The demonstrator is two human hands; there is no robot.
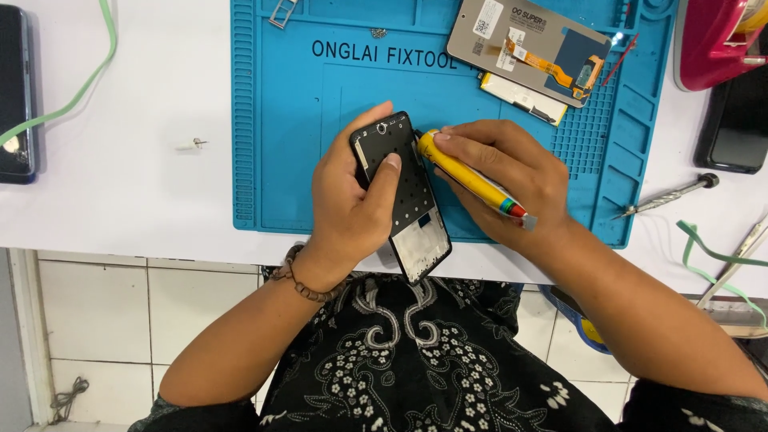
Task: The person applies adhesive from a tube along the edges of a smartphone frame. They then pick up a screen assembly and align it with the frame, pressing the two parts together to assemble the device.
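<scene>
The black phone frame (404, 200) is being held tilted over the near edge of the blue work mat (280, 120), its lower end hanging past the near edge of the white tabletop (120, 184), above the person's patterned black shirt (416, 360). The left hand (348, 200) is gripping the frame from its left side, fingers curled behind it and the thumb lying across the front. The right hand (500, 172) is pinching a yellow tool (472, 178) with a red and grey end, fingers pressed together along the barrel, and the tool's dark tip is touching the frame's upper right corner. A beaded bracelet (298, 280) is sitting on the left wrist.

Further out on the mat, toward its far right corner, a grey screen assembly (520, 40) with an orange flex cable is lying face down, overlapping a white-and-yellow flat part (524, 98). A small metal tray (282, 12) is resting at the mat's far edge. Off the mat, a screwdriver (668, 196) is lying near the tabletop's right edge, beside a dark phone (732, 128) and a pink object (716, 40). Another dark phone (16, 92) is lying at the left edge, with a green cable (80, 88) curving past it, and 1 small white piece (192, 144) is sitting alone left of the mat.
</scene>
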